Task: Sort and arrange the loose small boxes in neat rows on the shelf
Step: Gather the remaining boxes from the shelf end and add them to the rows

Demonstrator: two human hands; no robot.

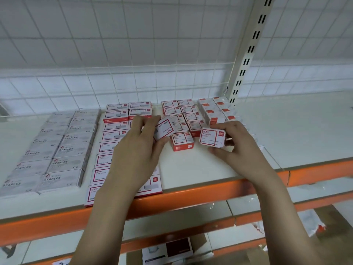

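Head view: our left fingers (152, 119) curl over a small white-and-red box (163, 130), tilted, pinched against the thumb of our left hand (133, 152). At three o'clock from it, our right hand (236, 144) grips a second box (212, 138) between fingertips above and thumb below. Between them a loose box (182, 140) lies flat on the white shelf (191, 169). At nine o'clock lie grey staples boxes (63, 148) in rows; red boxes (183, 111) line up at twelve.

Left hand (137, 148) and right hand (238, 148) each reach forward, fingers curled in a pinch.
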